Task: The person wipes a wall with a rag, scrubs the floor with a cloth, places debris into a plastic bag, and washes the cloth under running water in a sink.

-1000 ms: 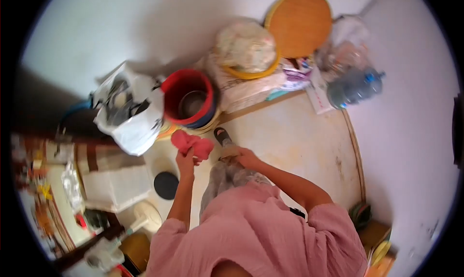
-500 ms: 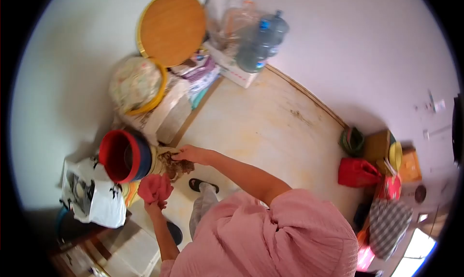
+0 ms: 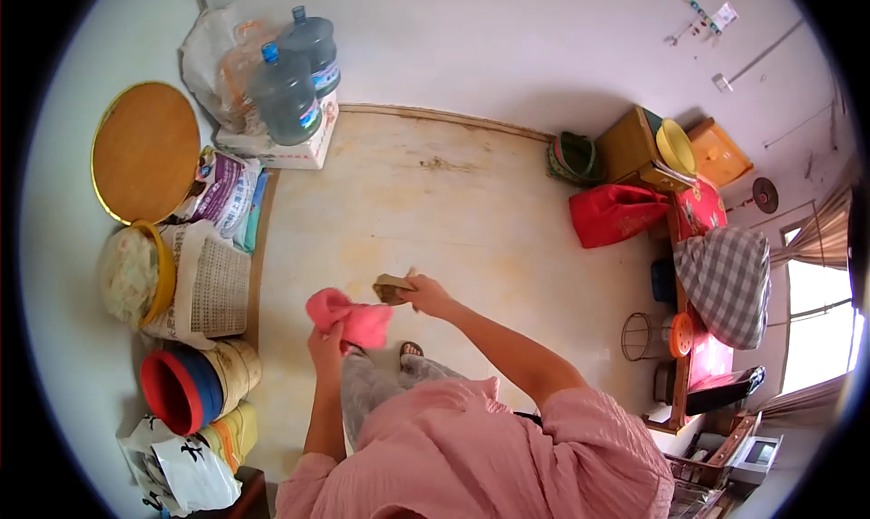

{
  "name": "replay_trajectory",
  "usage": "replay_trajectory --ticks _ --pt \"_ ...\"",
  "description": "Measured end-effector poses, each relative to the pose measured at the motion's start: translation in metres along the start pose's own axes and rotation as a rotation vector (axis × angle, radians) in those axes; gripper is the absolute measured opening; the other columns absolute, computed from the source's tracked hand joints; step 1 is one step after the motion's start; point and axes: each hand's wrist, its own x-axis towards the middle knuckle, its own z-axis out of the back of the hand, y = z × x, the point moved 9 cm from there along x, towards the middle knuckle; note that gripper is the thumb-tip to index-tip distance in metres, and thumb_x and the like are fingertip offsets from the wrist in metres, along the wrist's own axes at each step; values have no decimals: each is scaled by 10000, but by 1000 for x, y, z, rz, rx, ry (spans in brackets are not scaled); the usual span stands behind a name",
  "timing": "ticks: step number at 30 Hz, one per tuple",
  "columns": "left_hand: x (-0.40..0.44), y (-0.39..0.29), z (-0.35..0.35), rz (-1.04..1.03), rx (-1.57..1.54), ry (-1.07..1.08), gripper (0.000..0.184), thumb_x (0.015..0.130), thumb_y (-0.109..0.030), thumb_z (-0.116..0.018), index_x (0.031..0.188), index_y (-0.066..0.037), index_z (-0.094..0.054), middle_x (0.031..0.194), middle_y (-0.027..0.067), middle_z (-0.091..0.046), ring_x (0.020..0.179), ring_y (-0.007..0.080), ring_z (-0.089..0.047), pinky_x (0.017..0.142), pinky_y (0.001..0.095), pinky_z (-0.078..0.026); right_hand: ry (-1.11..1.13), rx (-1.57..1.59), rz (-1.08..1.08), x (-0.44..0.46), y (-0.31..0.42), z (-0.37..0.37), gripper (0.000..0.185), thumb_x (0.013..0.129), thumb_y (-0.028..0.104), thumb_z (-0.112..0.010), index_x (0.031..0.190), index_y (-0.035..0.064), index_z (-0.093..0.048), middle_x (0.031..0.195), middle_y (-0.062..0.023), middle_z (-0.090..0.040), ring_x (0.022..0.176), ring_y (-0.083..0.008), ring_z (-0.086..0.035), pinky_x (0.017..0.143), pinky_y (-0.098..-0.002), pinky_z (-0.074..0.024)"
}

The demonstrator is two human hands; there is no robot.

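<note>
The left hand [image 3: 326,349] grips a soft pink cloth [image 3: 359,323], bright and loosely folded; the right hand [image 3: 430,297], apart from it, clasps a small brownish bundle [image 3: 391,290], its details blurred. Both things are held above the floor [image 3: 362,202], nearer its left edge.

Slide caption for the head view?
Left hand holds a pink cloth, right hand a brown item, above the floor; two water jugs stand on a white box beyond.
</note>
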Motion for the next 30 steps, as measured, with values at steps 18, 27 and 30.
replay_trajectory --ticks 18,27,30 --pt "188 -9 -205 115 -404 148 360 838 26 -493 1196 8 -528 1132 105 -588 1028 220 -584 885 329 -478 -56 355 -237 75 -73 216 308 913 297 -591 995 10 -669 714 -47 -621 545 -108 -576 500 -276 -473" --pt "264 -82 -294 121 263 -11 338 769 37 -467 1077 8 -601 932 70 -634 924 177 -598 850 331 -486 -377 66 -254 146 -128 357 339 832 270 -626 962 -42 -652 734 -118 -659 692 -188 -625 607 -343 -490" --pt "296 -70 -312 75 -176 112 344 777 20 -463 1092 -10 -597 960 62 -633 954 168 -593 857 320 -482 -372 407 -171 157 -132 382 336 815 242 -617 958 -60 -656 712 -92 -643 651 -181 -605 572 -336 -471"
